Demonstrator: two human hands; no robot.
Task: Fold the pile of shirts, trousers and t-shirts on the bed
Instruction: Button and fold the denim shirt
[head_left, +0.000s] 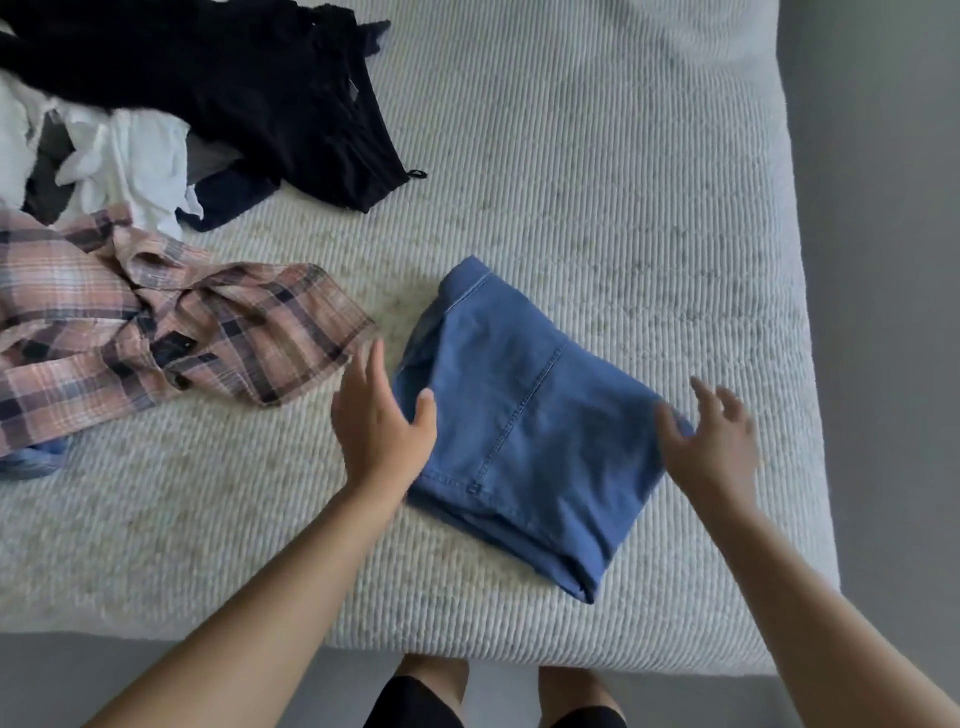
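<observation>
A folded pair of blue denim trousers (524, 431) lies on the bed near its front right corner. My left hand (379, 421) is at the bundle's left edge, fingers spread, thumb touching the denim. At the bundle's right corner is my right hand (711, 441), fingers apart and slightly blurred, its thumb at the fabric's edge. Neither hand grips anything. A crumpled pink plaid shirt (156, 332) lies to the left. Behind it a black garment (270, 88) and white garments (130, 161) form a loose pile at the back left.
The bed has a white ribbed cover (597, 197). Its front edge runs below the trousers and its right edge lies beside grey floor (883, 260). A bit of blue fabric (36, 460) peeks out under the plaid shirt. My legs stand at the bed's front.
</observation>
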